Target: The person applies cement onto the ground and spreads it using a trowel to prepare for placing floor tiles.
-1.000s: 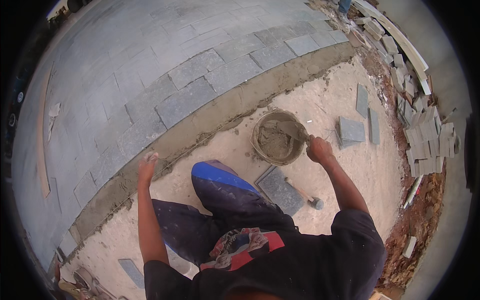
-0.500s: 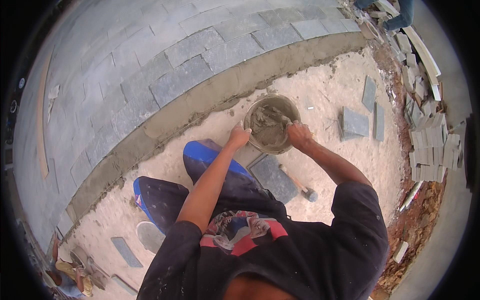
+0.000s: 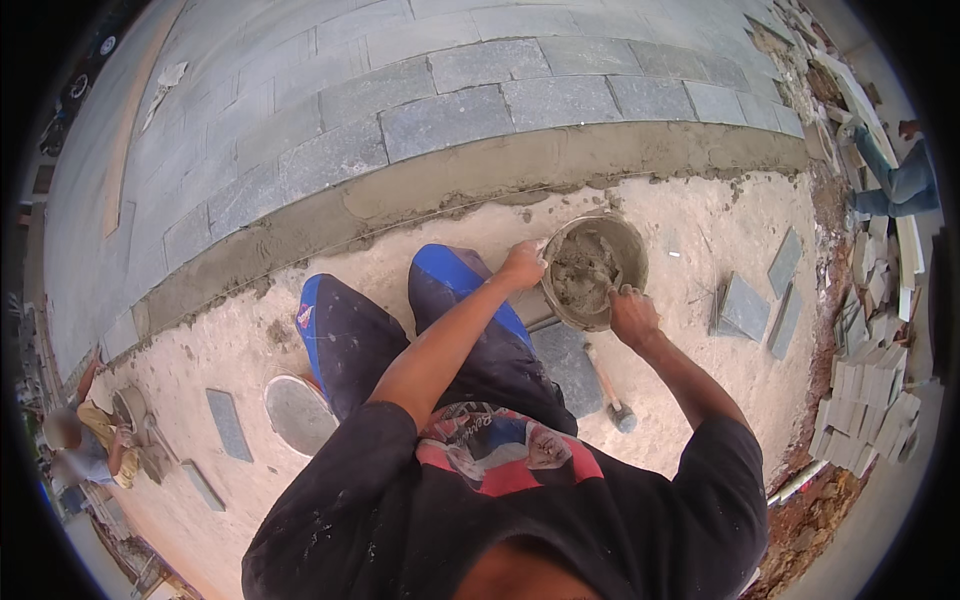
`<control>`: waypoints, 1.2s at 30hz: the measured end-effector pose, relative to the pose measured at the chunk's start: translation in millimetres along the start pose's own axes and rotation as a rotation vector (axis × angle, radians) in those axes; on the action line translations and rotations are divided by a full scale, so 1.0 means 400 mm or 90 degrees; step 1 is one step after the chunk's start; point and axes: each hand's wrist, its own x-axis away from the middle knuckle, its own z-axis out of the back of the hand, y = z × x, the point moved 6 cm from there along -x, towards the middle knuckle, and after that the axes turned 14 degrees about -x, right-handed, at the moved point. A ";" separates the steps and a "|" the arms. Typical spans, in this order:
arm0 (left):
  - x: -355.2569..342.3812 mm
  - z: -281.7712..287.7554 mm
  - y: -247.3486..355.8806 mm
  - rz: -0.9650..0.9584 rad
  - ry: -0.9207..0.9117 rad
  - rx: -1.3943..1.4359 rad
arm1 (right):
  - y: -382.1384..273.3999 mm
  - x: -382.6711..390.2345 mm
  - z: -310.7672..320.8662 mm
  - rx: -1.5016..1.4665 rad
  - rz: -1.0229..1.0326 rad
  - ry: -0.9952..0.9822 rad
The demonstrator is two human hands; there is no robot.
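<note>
A round bucket (image 3: 640,245) of wet grey mortar (image 3: 582,262) stands on the pale ground just beyond my knees. My left hand (image 3: 522,265) is closed on the bucket's near left rim. At the right side my right hand (image 3: 632,315) is wrapped round the handle of what looks like a trowel, its blade down in the mortar and hard to make out. Beside my right thigh lies a dark grey slate tile (image 3: 568,368), with a wooden-handled mallet (image 3: 621,415) resting at its right edge.
A mortar strip (image 3: 440,190) with a string line borders the laid grey paving (image 3: 450,120). Loose tiles (image 3: 745,305) and stacked pavers (image 3: 860,410) are at the right. A second bucket (image 3: 300,415) stands left of my knees. One person (image 3: 105,435) crouches far left; another person's legs (image 3: 895,180) show far right.
The view has shifted, so the scene sits further right and lower. My right hand has moved toward the near side of the bucket with the trowel; my left hand stays on the rim.
</note>
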 end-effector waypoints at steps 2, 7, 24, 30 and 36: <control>0.014 0.009 0.021 -0.033 -0.024 -0.004 | 0.033 0.013 0.044 -0.028 -0.083 0.004; 0.049 -0.003 0.096 -0.132 0.027 -0.007 | 0.146 0.002 -0.149 -0.201 -0.243 0.040; 0.080 0.004 0.067 -0.065 -0.022 0.028 | 0.035 0.168 -0.174 -0.635 -0.223 0.244; 0.066 -0.003 0.070 -0.144 -0.011 -0.052 | 0.080 0.183 -0.106 -0.234 -0.344 0.165; 0.054 -0.019 0.077 -0.114 -0.047 -0.015 | 0.197 0.169 -0.246 -0.380 -0.291 -0.045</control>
